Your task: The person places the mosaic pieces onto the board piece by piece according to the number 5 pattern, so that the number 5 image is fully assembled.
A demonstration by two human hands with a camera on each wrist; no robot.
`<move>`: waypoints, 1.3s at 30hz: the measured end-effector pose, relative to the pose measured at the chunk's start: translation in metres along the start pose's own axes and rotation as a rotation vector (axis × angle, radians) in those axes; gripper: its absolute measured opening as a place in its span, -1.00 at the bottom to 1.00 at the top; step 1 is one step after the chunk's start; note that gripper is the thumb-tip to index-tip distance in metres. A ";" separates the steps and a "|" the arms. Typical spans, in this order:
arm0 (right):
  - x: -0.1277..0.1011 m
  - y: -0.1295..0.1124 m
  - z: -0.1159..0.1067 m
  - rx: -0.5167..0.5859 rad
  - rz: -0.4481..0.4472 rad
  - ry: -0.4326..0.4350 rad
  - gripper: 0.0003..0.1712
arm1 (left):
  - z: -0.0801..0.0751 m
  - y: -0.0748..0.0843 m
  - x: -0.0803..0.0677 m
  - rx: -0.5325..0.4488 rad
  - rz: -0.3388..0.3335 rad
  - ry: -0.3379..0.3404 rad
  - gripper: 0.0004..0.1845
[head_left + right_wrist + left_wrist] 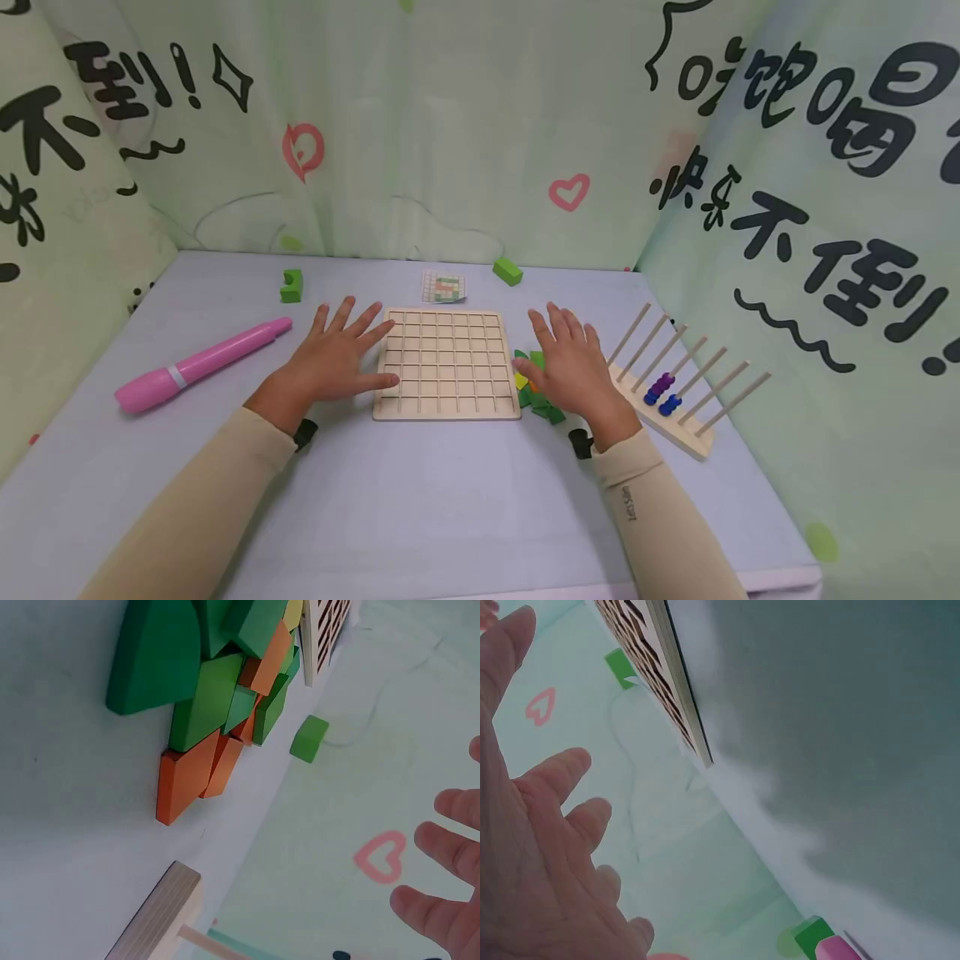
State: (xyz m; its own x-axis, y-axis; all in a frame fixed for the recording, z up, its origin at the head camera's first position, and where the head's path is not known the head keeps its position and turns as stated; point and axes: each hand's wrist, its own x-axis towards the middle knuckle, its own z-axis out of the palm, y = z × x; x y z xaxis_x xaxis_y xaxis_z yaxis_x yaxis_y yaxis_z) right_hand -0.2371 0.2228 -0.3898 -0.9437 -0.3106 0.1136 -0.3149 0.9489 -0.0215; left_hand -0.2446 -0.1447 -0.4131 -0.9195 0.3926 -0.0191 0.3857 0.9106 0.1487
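Note:
My left hand (330,358), fingers spread and palm down, hovers by the left edge of a wooden grid board (447,367); it holds nothing. On the other side my right hand (572,367) is stretched out with fingers apart, above a pile of coloured blocks (542,398), and it too holds nothing. In the right wrist view the pile shows dark green blocks (157,656), orange blocks (187,776) and a bit of yellow. A small card (444,287) with a printed coloured grid lies behind the board. Part of the pile is hidden by my right hand in the head view.
A pink marker-shaped object (202,364) lies at left. Green blocks stand at the back left (292,286) and back right (507,271). At right is a wooden peg stand (693,442) with purple beads (660,387) and blue beads (670,406). Printed curtains (465,125) surround the table.

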 end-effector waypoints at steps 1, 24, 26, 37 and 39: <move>0.001 0.001 0.000 0.003 -0.002 -0.003 -0.04 | 0.000 -0.001 0.000 -0.009 0.004 -0.004 0.05; 0.045 0.014 0.019 0.240 0.146 -0.274 -0.49 | 0.008 -0.017 0.012 -0.250 0.038 -0.191 0.11; 0.050 0.011 0.021 0.238 0.166 -0.297 -0.51 | 0.009 -0.018 0.011 -0.266 0.028 -0.201 0.11; 0.065 0.004 0.026 0.165 0.232 -0.356 -0.56 | 0.013 -0.023 0.011 -0.348 0.004 -0.231 0.10; 0.067 0.002 0.027 0.148 0.242 -0.359 -0.58 | 0.013 -0.024 0.012 -0.355 -0.003 -0.238 0.10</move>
State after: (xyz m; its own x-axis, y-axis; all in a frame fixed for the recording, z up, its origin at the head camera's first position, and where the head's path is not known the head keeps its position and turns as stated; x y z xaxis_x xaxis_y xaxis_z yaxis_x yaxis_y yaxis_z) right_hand -0.3033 0.2027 -0.4087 -0.9592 -0.1052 -0.2626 -0.0672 0.9865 -0.1495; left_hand -0.2634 -0.1599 -0.4301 -0.8616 0.4464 -0.2414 0.2943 0.8270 0.4790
